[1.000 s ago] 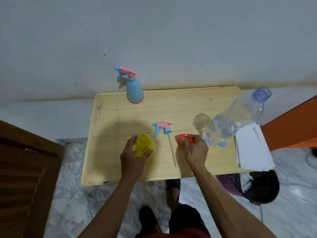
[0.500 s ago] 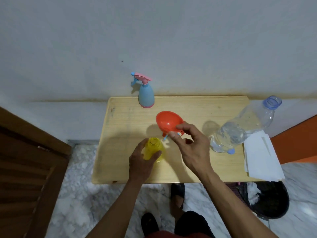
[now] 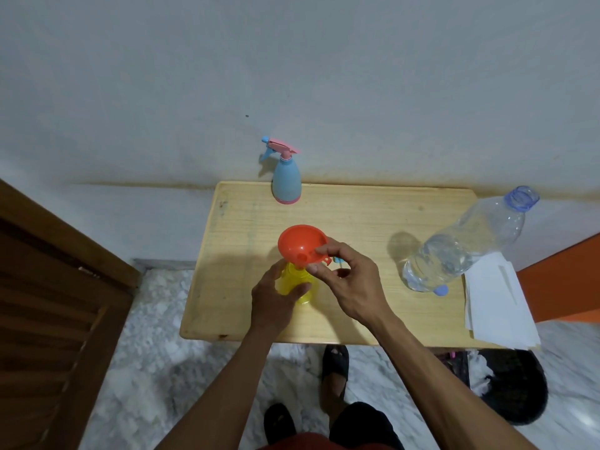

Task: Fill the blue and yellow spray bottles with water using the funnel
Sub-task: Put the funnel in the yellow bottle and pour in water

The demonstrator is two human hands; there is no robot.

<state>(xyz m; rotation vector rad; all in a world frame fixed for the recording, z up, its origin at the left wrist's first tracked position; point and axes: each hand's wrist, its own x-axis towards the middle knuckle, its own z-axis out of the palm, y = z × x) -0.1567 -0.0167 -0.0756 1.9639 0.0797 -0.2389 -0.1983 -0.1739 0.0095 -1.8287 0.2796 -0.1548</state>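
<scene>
A small wooden table (image 3: 357,216) stands against a grey wall. Near the middle of its front edge stands the yellow spray bottle (image 3: 297,285) with its top off. The left hand (image 3: 276,300) wraps around the bottle, fingers and thumb curled on its sides. The red funnel (image 3: 300,243) sits over the bottle's mouth, its wide bowl tipped toward the back edge. The right hand (image 3: 350,287) pinches the funnel's rim between thumb and first finger — the other fingers are loosely bent.

The blue spray bottle (image 3: 286,181) stands upright at the back edge, well apart from the hands, with its pink and blue sprayer on. Just behind the right hand a bit of another sprayer head (image 3: 337,260) peeks out on the table.

Near the right edge stands a big clear water bottle (image 3: 461,248) with no cap on — its blue cap (image 3: 441,290) lies by its foot. White papers (image 3: 496,303) lie at the front right corner.
</scene>
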